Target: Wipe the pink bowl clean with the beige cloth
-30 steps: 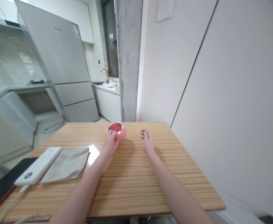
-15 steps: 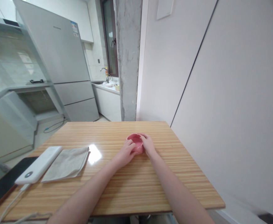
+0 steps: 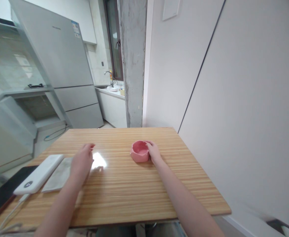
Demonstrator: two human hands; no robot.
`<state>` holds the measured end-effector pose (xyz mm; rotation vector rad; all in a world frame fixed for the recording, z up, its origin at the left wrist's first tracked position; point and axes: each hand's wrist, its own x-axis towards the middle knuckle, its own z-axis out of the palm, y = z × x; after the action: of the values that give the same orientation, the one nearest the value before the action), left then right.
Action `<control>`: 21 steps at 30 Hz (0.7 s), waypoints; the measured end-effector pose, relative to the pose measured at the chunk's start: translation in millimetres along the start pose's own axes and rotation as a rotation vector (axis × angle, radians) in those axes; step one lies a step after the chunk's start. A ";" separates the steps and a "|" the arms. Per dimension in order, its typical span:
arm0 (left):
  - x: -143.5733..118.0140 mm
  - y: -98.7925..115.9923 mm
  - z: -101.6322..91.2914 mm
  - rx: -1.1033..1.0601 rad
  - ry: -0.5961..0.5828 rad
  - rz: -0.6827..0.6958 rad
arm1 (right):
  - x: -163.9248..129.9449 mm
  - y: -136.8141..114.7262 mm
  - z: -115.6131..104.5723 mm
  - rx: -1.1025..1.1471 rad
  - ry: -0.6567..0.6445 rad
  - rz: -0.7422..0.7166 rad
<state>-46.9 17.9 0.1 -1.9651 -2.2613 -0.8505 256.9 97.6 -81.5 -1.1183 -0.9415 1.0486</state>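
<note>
Fingers of the right hand hook over the right rim of a pink bowl with faceted sides and a notched lip, and look to be grasping it; where the palm covers the wall, the hold cannot be made out. From those fingers the bowl lies directly to the left. It is roughly round, so it offers no clear long axis, and its open mouth faces up. The right hand is plainly the nearer one; the left hand is well apart from it, towards the left edge. Its fingers are half curled and released, with nothing seen between them, though contact with the grey cloth below cannot be judged.

The bowl sits right of the middle of the wood-grain table, short of the far edge. Beyond the left hand, towards the near left corner, come the cloth, a white power bank beside it, then a black flat device at the left edge, with a white cable running to the near edge.

Half a second ago both hands were on the bowl; now the left has swung away and covers part of the cloth, while the bowl has stayed in nearly the same spot.
</note>
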 end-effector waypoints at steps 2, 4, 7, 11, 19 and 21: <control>-3.2 -43.5 -13.3 0.314 -0.041 -0.091 | 0.9 -0.1 0.0 0.001 0.002 0.008; -8.4 -72.1 -20.1 0.520 -0.119 -0.194 | 1.4 -0.7 0.4 0.003 0.006 0.015; -13.9 -84.9 -21.8 0.621 -0.194 -0.270 | 0.8 -2.0 0.8 0.012 -0.004 0.023; -15.0 -71.8 -15.7 0.436 -0.267 -0.272 | -0.9 -6.4 -1.4 -0.028 0.023 -0.001; -15.6 20.4 -11.5 -0.345 -0.521 0.087 | -22.4 -52.2 -1.9 -0.077 -0.093 -0.291; -12.6 62.1 -13.0 -0.459 -0.574 0.228 | -34.5 -68.2 -0.3 -0.008 -0.354 -0.228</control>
<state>8.8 4.5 30.0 -2.9339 -2.1471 -0.9351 260.1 56.7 -17.0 -0.8203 -1.3223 1.0721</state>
